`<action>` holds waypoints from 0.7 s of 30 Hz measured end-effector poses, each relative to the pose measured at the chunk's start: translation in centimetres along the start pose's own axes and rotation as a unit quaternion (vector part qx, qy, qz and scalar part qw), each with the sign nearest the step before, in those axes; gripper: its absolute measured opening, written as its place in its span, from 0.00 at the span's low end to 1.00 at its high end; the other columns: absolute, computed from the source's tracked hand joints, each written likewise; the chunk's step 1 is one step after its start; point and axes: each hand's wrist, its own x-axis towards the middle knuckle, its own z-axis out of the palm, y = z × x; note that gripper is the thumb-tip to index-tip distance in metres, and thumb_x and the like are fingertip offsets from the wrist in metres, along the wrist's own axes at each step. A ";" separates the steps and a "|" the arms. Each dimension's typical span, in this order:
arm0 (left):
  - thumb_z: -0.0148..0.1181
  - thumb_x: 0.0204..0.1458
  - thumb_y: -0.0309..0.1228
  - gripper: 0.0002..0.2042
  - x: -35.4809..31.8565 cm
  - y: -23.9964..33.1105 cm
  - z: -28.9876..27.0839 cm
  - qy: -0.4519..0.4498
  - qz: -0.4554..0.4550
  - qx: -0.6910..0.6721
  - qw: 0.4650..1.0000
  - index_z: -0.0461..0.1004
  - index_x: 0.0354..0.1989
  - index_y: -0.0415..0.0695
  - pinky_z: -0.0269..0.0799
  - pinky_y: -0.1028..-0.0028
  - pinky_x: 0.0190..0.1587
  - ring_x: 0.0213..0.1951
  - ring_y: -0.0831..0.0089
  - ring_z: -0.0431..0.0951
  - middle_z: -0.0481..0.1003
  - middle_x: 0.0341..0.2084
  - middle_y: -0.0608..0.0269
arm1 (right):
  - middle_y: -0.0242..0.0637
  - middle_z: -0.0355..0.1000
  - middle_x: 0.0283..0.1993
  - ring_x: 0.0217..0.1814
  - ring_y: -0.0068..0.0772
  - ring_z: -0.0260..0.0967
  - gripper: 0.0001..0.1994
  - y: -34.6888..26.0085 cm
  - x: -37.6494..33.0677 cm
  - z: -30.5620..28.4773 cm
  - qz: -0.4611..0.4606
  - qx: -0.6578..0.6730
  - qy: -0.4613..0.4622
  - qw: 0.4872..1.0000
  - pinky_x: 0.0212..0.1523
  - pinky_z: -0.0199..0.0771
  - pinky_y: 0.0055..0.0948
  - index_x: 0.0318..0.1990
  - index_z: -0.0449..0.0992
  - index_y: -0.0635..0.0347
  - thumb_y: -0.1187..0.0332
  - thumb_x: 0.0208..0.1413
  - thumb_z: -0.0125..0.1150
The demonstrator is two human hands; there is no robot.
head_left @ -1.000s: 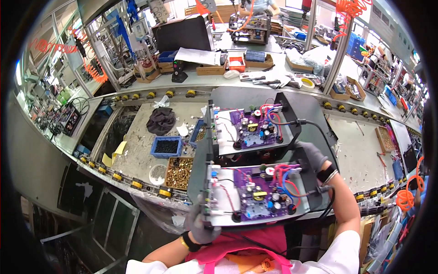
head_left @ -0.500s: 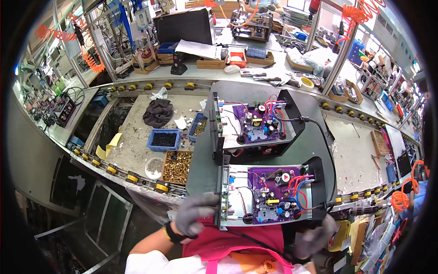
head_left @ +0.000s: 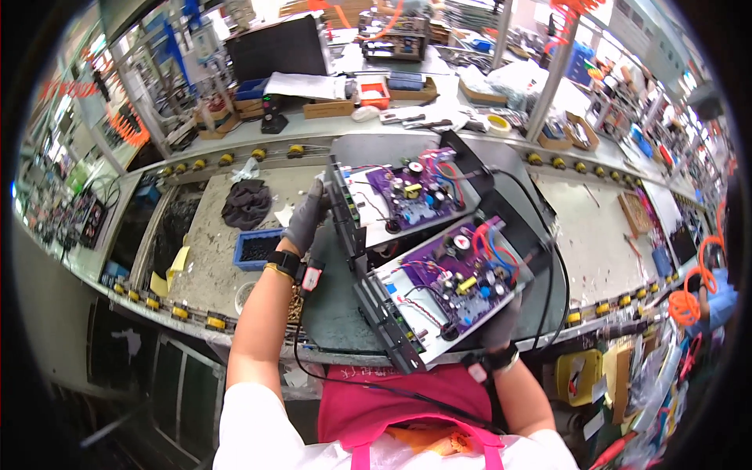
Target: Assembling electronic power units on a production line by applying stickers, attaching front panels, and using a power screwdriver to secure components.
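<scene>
Two open black metal chassis with purple circuit boards are in front of me. The far chassis [head_left: 427,188] rests on the dark green board [head_left: 329,313]. Closer to me, the near chassis [head_left: 462,278] sits askew, its front panel swung towards my body. My left hand [head_left: 308,219], in a grey glove, is stretched out beside the left panel of the far chassis; whether it touches is unclear. Gripping the near chassis's lower right edge is my right hand [head_left: 501,323], also gloved, its fingers partly hidden beneath. A wired wrist strap [head_left: 312,276] hangs at my left wrist.
Left of the board are a blue bin of dark parts [head_left: 258,248], a dark cloth [head_left: 246,202] and a partly covered box of brass parts [head_left: 295,305]. A black cable [head_left: 558,274] loops along the board's right side. Roller rails [head_left: 215,322] edge the bench.
My left hand has reached forward to the far chassis's left side. My right hand has come up onto the near chassis, which has turned. The head view has shifted too.
</scene>
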 end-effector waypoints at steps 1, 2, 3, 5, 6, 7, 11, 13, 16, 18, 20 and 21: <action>0.38 0.64 0.42 0.20 -0.1 -1.2 0.5 0.018 0.151 0.227 0.962 0.64 0.58 0.43 0.66 0.69 0.52 0.52 0.62 0.72 0.68 0.54 0.50 | 0.36 0.68 0.49 0.48 0.27 0.69 0.18 0.6 2.0 0.1 -0.042 -0.043 0.040 0.997 0.49 0.72 0.27 0.57 0.63 0.59 0.62 0.65 0.35; 0.37 0.64 0.40 0.20 -0.1 -1.7 0.6 0.017 0.182 0.324 0.928 0.62 0.59 0.44 0.66 0.68 0.53 0.53 0.60 0.71 0.66 0.56 0.50 | 0.34 0.70 0.48 0.46 0.27 0.70 0.18 0.5 3.4 -0.2 -0.007 -0.004 0.018 1.000 0.48 0.72 0.29 0.56 0.64 0.58 0.60 0.64 0.37; 0.35 0.64 0.38 0.19 -0.3 -2.0 0.8 0.019 0.197 0.381 0.903 0.59 0.60 0.45 0.66 0.67 0.53 0.54 0.59 0.70 0.64 0.57 0.50 | 0.37 0.67 0.52 0.50 0.30 0.69 0.19 0.5 4.8 -0.6 0.012 0.014 -0.020 1.000 0.52 0.71 0.31 0.61 0.56 0.53 0.60 0.64 0.37; 0.35 0.64 0.34 0.18 -1.8 -1.4 0.9 0.001 0.223 0.405 0.886 0.58 0.61 0.45 0.67 0.66 0.52 0.52 0.57 0.71 0.64 0.57 0.51 | 0.38 0.66 0.55 0.52 0.31 0.69 0.21 0.2 7.5 -1.2 0.056 0.045 -0.071 0.995 0.54 0.70 0.33 0.64 0.53 0.50 0.60 0.64 0.38; 0.37 0.64 0.32 0.17 -3.1 -0.8 1.1 -0.013 0.259 0.435 0.862 0.58 0.61 0.45 0.68 0.67 0.51 0.49 0.57 0.72 0.66 0.54 0.52 | 0.37 0.68 0.54 0.50 0.29 0.70 0.20 0.0 8.7 -1.5 0.084 0.058 -0.080 0.992 0.52 0.71 0.31 0.62 0.57 0.52 0.60 0.64 0.39; 0.39 0.64 0.33 0.17 -5.0 -0.2 1.8 0.000 0.299 0.466 0.832 0.59 0.60 0.44 0.69 0.68 0.48 0.46 0.59 0.73 0.68 0.51 0.52 | 0.34 0.71 0.49 0.49 0.25 0.70 0.18 -0.5 10.1 -1.6 0.046 -0.066 -0.087 0.993 0.50 0.71 0.27 0.55 0.67 0.57 0.58 0.64 0.41; 0.48 0.60 0.41 0.21 -13.3 3.0 5.6 0.018 0.048 0.208 0.977 0.64 0.56 0.39 0.70 0.70 0.44 0.41 0.64 0.76 0.72 0.43 0.52 | 0.33 0.73 0.42 0.42 0.22 0.70 0.22 -1.6 16.4 -1.2 0.105 -0.026 -0.183 0.977 0.45 0.71 0.25 0.50 0.71 0.61 0.52 0.61 0.45; 0.51 0.59 0.41 0.22 -16.5 4.1 7.5 0.010 0.132 0.220 0.967 0.65 0.55 0.38 0.69 0.70 0.44 0.41 0.65 0.75 0.73 0.41 0.52 | 0.30 0.73 0.39 0.38 0.21 0.69 0.21 -1.9 18.6 -1.2 0.177 -0.034 -0.202 0.963 0.42 0.70 0.23 0.47 0.72 0.60 0.52 0.61 0.46; 0.53 0.58 0.40 0.22 -18.8 5.1 9.2 0.001 0.168 0.257 0.952 0.65 0.55 0.37 0.69 0.70 0.46 0.41 0.66 0.75 0.74 0.40 0.54 | 0.30 0.73 0.41 0.41 0.19 0.67 0.19 -2.2 20.7 -0.8 0.234 -0.007 -0.214 0.949 0.44 0.68 0.21 0.47 0.72 0.60 0.54 0.62 0.44; 0.55 0.56 0.39 0.22 -19.0 5.4 9.4 0.012 0.138 0.231 0.963 0.65 0.54 0.36 0.70 0.70 0.45 0.42 0.66 0.75 0.74 0.41 0.52 | 0.32 0.72 0.44 0.45 0.21 0.67 0.20 -3.8 20.1 -1.1 0.097 -0.137 -0.261 0.951 0.46 0.68 0.22 0.50 0.71 0.61 0.55 0.63 0.44; 0.57 0.55 0.39 0.23 -19.0 5.5 9.3 0.012 0.142 0.242 0.960 0.64 0.54 0.36 0.70 0.70 0.43 0.41 0.67 0.76 0.74 0.40 0.53 | 0.36 0.73 0.46 0.48 0.24 0.68 0.21 -6.5 18.8 -0.9 0.021 -0.354 -0.262 0.897 0.49 0.68 0.24 0.54 0.69 0.64 0.58 0.62 0.45; 0.59 0.54 0.39 0.24 -18.9 5.4 9.3 0.013 0.147 0.250 0.957 0.64 0.54 0.36 0.71 0.70 0.40 0.39 0.68 0.76 0.75 0.39 0.54 | 0.36 0.73 0.46 0.48 0.24 0.68 0.21 -8.0 17.4 -0.8 0.034 -0.346 -0.271 0.898 0.49 0.68 0.24 0.54 0.69 0.64 0.58 0.62 0.45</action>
